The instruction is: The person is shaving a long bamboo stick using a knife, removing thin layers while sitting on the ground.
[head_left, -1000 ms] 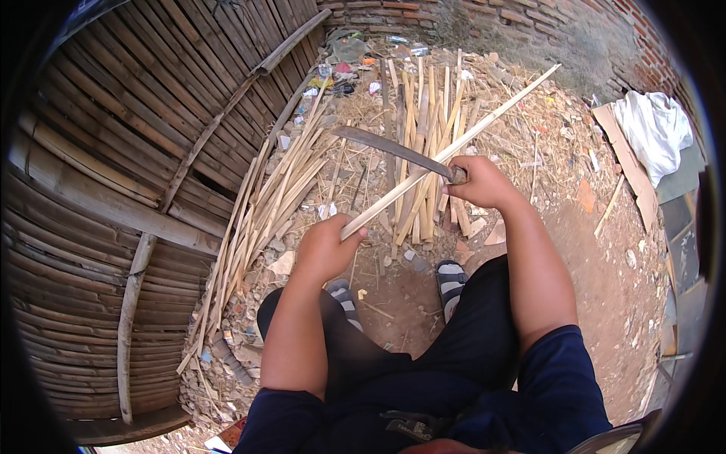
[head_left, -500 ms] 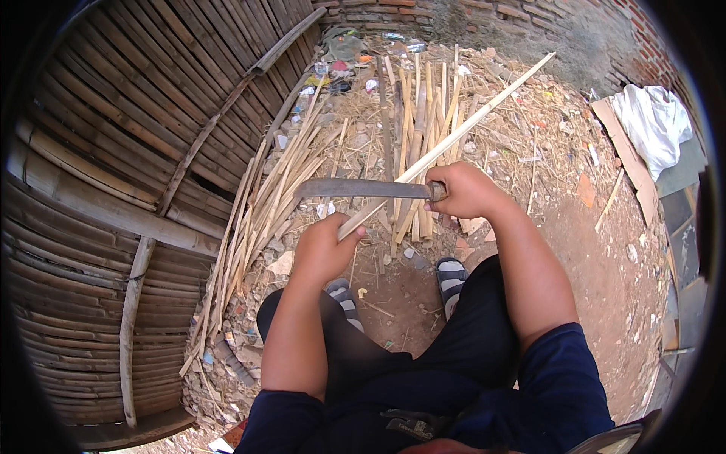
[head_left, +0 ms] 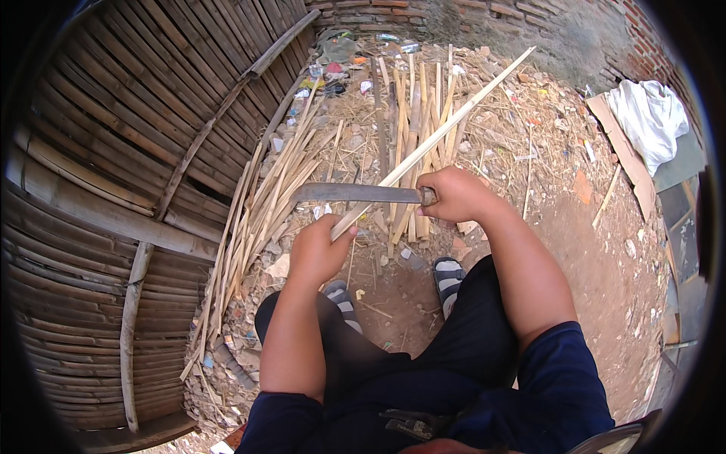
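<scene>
My left hand (head_left: 319, 248) is closed round the near end of a long pale bamboo strip (head_left: 446, 125), which slants away to the far right. In my right hand (head_left: 454, 195) is the handle of a machete (head_left: 355, 193). Its dark blade lies across the strip, just beyond my left fingers, with the hooked tip pointing left. The handle is mostly hidden by my right fingers. Beyond the blade, a bundle of bamboo strips (head_left: 413, 125) lies on the ground.
A heap of thin split bamboo (head_left: 249, 204) lies beside the woven bamboo wall (head_left: 98, 197) on the left. A brick wall (head_left: 522, 30) closes the far side. At right are a white sack (head_left: 650, 125) and a cardboard piece (head_left: 622, 155). Rubble and shavings cover much ground.
Both hands, the machete and the bamboo strip have shifted slightly left. The blade still crosses the strip, and both grips are unchanged.
</scene>
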Tool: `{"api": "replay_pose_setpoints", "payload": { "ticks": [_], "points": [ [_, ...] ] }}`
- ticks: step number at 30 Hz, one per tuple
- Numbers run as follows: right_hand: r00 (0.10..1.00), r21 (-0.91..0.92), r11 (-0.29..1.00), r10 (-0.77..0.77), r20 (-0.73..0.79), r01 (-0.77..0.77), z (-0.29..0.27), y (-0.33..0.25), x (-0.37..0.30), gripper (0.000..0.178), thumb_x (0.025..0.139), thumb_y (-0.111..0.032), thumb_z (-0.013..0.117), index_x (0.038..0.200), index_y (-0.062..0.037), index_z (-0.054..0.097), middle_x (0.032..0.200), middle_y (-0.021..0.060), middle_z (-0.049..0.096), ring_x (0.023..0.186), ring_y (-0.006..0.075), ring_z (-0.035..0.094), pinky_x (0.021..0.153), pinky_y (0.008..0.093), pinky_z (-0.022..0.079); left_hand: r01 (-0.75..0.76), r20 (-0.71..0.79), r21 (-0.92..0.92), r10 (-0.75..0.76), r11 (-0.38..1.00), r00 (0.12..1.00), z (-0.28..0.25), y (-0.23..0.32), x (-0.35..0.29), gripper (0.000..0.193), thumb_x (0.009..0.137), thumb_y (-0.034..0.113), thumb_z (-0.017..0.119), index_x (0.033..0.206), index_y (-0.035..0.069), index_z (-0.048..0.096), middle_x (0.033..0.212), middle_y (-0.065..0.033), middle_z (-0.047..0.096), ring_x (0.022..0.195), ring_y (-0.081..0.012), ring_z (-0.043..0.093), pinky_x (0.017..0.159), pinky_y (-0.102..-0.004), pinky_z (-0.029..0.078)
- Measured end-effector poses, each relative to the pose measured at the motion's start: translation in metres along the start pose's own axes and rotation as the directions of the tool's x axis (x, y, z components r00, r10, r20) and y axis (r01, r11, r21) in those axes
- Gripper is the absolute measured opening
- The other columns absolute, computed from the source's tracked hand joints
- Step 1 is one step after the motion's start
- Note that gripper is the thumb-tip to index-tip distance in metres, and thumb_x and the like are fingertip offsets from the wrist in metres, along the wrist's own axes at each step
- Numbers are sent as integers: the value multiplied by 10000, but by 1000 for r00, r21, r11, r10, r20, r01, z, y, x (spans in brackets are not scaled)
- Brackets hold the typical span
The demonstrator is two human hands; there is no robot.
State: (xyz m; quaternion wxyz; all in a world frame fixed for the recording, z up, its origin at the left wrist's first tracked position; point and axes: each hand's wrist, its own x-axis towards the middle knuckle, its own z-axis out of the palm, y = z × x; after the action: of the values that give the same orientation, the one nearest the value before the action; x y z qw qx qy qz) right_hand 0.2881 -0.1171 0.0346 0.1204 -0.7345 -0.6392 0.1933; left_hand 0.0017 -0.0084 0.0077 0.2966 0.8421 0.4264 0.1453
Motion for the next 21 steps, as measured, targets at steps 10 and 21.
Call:
{"api": "replay_pose_setpoints", "payload": {
  "ticks": [10, 21],
  "points": [
    [916, 220, 932, 334, -224, -287, -9, 52, 3, 529, 843, -361, 876, 1218, -14, 740, 1067, 252, 758, 1044, 419, 733, 907, 484, 568, 8, 2, -10, -8, 1000, 1000, -3, 3, 0, 303, 959, 334, 786, 1055, 47, 766, 811, -172, 728, 754, -346, 706, 717, -433, 530],
    [998, -32, 999, -45, -52, 43, 8, 7, 3, 327, 813, -317, 898, 1000, -91, 754, 818, 168, 724, 852, 372, 737, 771, 477, 556, -60, -25, 41, 61, 997, 998, 0, -2, -1, 321, 953, 351, 781, 1045, 45, 756, 814, -196, 733, 778, -400, 721, 715, -488, 543]
  ]
}}
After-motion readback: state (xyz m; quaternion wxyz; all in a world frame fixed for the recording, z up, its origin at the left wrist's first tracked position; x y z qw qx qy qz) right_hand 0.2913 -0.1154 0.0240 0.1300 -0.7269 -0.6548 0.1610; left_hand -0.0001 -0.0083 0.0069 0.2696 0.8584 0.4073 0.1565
